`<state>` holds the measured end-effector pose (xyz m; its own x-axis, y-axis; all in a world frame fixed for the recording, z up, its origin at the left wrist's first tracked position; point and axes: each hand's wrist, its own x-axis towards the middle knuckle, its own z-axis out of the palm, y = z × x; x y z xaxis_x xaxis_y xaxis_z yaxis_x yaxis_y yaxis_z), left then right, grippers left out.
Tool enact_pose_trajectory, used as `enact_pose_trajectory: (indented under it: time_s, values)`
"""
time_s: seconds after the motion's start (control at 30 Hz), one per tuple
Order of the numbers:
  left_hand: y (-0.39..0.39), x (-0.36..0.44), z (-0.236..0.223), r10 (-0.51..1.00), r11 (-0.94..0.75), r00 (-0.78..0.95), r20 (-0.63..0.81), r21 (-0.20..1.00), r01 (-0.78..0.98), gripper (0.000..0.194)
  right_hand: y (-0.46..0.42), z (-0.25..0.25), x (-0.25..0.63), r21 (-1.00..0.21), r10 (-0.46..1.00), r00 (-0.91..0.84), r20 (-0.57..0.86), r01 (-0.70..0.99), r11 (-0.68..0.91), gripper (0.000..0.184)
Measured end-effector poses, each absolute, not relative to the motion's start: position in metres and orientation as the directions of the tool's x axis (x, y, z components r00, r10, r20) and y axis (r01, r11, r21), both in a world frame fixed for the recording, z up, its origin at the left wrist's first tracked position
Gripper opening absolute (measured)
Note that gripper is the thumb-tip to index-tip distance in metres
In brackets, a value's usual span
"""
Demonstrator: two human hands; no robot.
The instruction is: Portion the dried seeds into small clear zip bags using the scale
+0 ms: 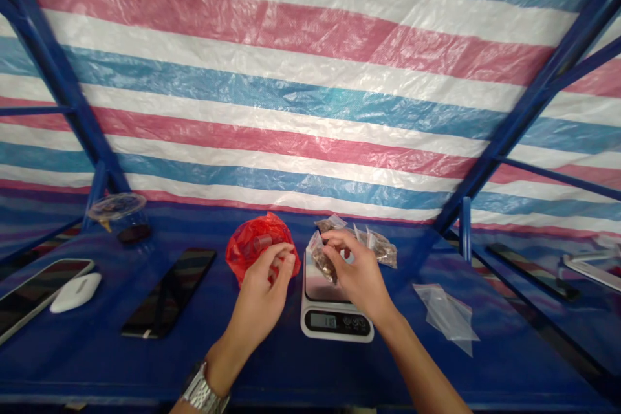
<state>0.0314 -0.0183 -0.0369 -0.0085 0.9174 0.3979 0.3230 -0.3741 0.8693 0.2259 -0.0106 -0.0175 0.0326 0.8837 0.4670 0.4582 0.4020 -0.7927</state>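
Observation:
My right hand (356, 265) pinches a small clear zip bag (321, 260) with brown bits inside, over the plate of a white kitchen scale (310, 304). Digits show on the scale's display (324, 321), too small to read surely. Behind that hand lie several more filled zip bags (383, 247). My left hand (269, 281) is at the near right side of an open red plastic bag (240, 252). Its thumb and fingers are curled together; anything between them is hidden. A clear, cup-like thing (262, 242) shows inside the red bag.
Flat clear bags (449, 317) lie to the right on the blue table (276, 369). On the left are a black phone (169, 294), a white earbud case (76, 293), another phone (33, 291) and a clear plastic cup (130, 220). Blue metal bars (524, 103) flank a striped tarp (301, 103).

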Motion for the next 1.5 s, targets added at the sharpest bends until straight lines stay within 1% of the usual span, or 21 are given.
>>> enact_pose_trajectory:
  time_s: [0.13,0.2,0.3,0.4,0.47,0.53,0.57,0.63,0.67,0.7,0.8,0.9,1.07,1.2,1.33,1.43,1.5]
  values:
    - [-0.024,0.038,-0.032,0.932,-0.364,0.070,0.357,0.912,0.189,0.038,-0.023,-0.007,0.202,-0.820,0.867,-0.012,0.497,0.319,0.475,0.019]
    - [-0.026,0.039,-0.029,0.926,-0.378,0.059,0.373,0.916,0.134,0.039,-0.025,-0.005,0.195,-0.836,0.864,-0.017,0.503,0.245,0.491,0.018]
    - [-0.027,0.037,-0.025,0.905,-0.425,0.038,0.424,0.900,0.097,0.039,-0.024,-0.003,0.189,-0.866,0.874,0.000,0.485,0.138,0.480,0.017]
    - [-0.026,0.034,-0.025,0.910,-0.414,0.046,0.411,0.908,0.062,0.038,-0.024,-0.002,0.188,-0.875,0.879,-0.035,0.476,0.084,0.477,0.015]
    - [-0.024,0.030,-0.025,0.921,-0.389,0.024,0.389,0.920,0.037,0.038,-0.028,-0.001,0.192,-0.866,0.875,-0.065,0.479,0.125,0.483,0.016]
    - [-0.022,0.023,-0.026,0.930,-0.367,-0.015,0.368,0.930,0.023,0.042,-0.035,0.000,0.203,-0.822,0.862,-0.091,0.498,0.267,0.503,0.017]
    - [-0.021,0.019,-0.026,0.933,-0.357,-0.038,0.358,0.934,0.026,0.044,-0.039,0.000,0.211,-0.775,0.852,-0.114,0.511,0.369,0.513,0.018]
    - [-0.020,0.010,-0.027,0.936,-0.337,-0.090,0.340,0.940,0.044,0.047,-0.049,-0.001,0.232,-0.619,0.825,-0.195,0.530,0.577,0.533,0.019]
    - [-0.020,0.005,-0.027,0.936,-0.328,-0.118,0.333,0.943,0.055,0.048,-0.054,-0.002,0.244,-0.540,0.823,-0.237,0.516,0.656,0.527,0.020]
    - [-0.020,0.000,-0.027,0.933,-0.322,-0.145,0.328,0.944,0.066,0.049,-0.059,-0.003,0.256,-0.490,0.835,-0.265,0.483,0.708,0.508,0.021]
    - [-0.022,-0.012,-0.024,0.924,-0.315,-0.200,0.327,0.945,0.089,0.052,-0.073,-0.011,0.284,-0.425,0.881,-0.304,0.362,0.787,0.447,0.023]
    - [-0.025,-0.020,-0.021,0.907,-0.325,-0.236,0.348,0.936,0.133,0.053,-0.084,-0.021,0.299,-0.375,0.903,-0.346,0.253,0.826,0.421,0.024]
    - [-0.026,-0.026,-0.021,0.887,-0.309,-0.290,0.359,0.929,0.205,0.053,-0.094,-0.037,0.305,-0.293,0.903,-0.387,0.184,0.856,0.427,0.029]
    - [-0.024,-0.028,-0.024,0.894,-0.293,-0.283,0.347,0.931,0.216,0.053,-0.101,-0.052,0.304,-0.287,0.923,-0.339,0.183,0.879,0.380,0.033]
    - [-0.025,-0.027,-0.024,0.893,-0.288,-0.281,0.353,0.925,0.248,0.052,-0.105,-0.061,0.307,-0.361,0.933,-0.287,0.219,0.864,0.351,0.032]
    - [-0.026,-0.024,-0.022,0.887,-0.298,-0.279,0.368,0.918,0.262,0.052,-0.099,-0.055,0.312,-0.444,0.912,-0.253,0.323,0.810,0.382,0.027]
    - [-0.026,-0.019,-0.021,0.886,-0.316,-0.266,0.380,0.914,0.253,0.053,-0.092,-0.047,0.314,-0.493,0.886,-0.169,0.432,0.778,0.389,0.024]
